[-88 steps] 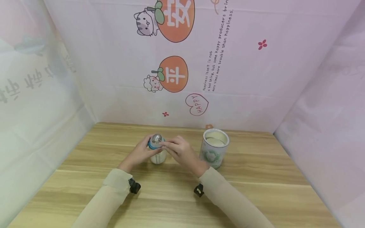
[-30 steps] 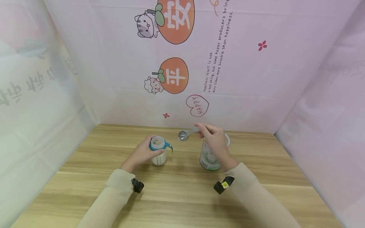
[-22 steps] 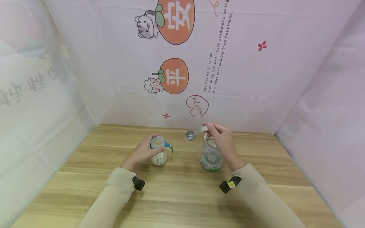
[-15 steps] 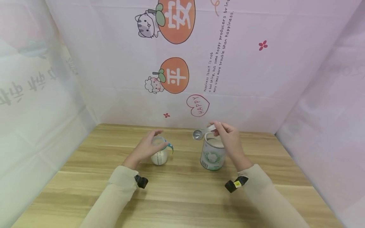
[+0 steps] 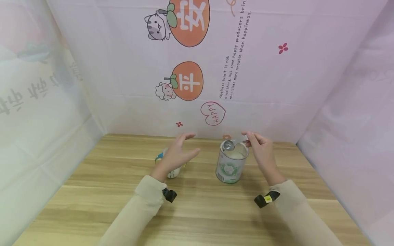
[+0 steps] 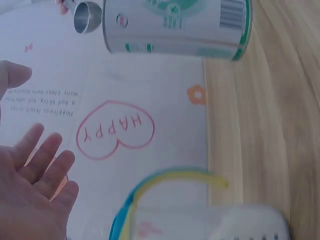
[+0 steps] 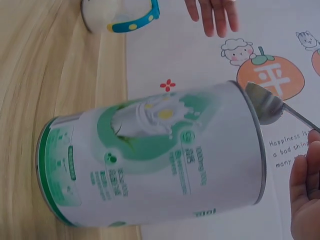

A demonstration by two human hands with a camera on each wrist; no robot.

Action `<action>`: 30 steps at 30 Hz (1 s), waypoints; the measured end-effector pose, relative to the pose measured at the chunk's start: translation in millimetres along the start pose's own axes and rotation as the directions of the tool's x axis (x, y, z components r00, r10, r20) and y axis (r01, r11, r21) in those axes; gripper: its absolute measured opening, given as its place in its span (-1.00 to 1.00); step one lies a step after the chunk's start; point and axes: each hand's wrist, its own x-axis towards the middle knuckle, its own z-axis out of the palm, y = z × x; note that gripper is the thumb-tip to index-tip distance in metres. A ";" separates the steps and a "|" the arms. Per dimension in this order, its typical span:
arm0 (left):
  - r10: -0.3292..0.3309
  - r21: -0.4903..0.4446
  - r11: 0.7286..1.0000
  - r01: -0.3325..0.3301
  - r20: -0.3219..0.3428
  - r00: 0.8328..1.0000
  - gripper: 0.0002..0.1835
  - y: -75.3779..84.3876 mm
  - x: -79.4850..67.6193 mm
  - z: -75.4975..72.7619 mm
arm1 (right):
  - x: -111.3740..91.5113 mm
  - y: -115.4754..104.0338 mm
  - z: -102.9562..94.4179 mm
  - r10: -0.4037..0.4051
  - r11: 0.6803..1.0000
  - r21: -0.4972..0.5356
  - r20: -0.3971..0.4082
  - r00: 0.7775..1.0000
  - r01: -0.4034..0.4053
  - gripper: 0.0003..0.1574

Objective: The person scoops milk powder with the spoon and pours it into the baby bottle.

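Observation:
My right hand [image 5: 261, 152] pinches the handle of a metal measuring spoon [image 5: 228, 145]. The spoon's bowl is over the open mouth of a white and green milk powder tin [image 5: 229, 171], right at its rim in the right wrist view. Pale powder shows inside the tin. My left hand [image 5: 176, 152] is off to the left with its fingers spread and nothing in them. Behind it, partly hidden, stands a baby bottle [image 5: 173, 173] with a blue and yellow handle [image 6: 175, 175] and measuring marks on its side.
Everything stands on a wood-grain table [image 5: 197, 212]. A printed white cloth backdrop [image 5: 261, 85] rises along the table's back edge, with more cloth hanging at both sides.
The spoon has gone from the bottle's top rightward to over the tin, in my right hand. My left hand has let go of the bottle and moved right, toward the tin.

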 end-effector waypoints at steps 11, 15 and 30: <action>0.008 -0.046 0.999 -0.004 0.085 0.996 -0.15 11.0 18.3 48.0 | -0.7 13.5 -10.8 -0.016 0.990 -0.140 0.021 1.000 0.019 -0.47; -0.016 -0.089 0.996 0.028 0.130 0.991 -0.08 11.0 23.4 64.6 | -0.7 18.2 -11.1 -0.137 0.967 -0.210 0.044 0.990 0.144 -0.53; 0.006 -0.198 0.980 0.032 0.187 0.982 0.07 2.3 44.0 112.9 | 7.6 29.9 -6.2 -0.586 0.639 -0.404 0.295 0.755 0.654 -0.88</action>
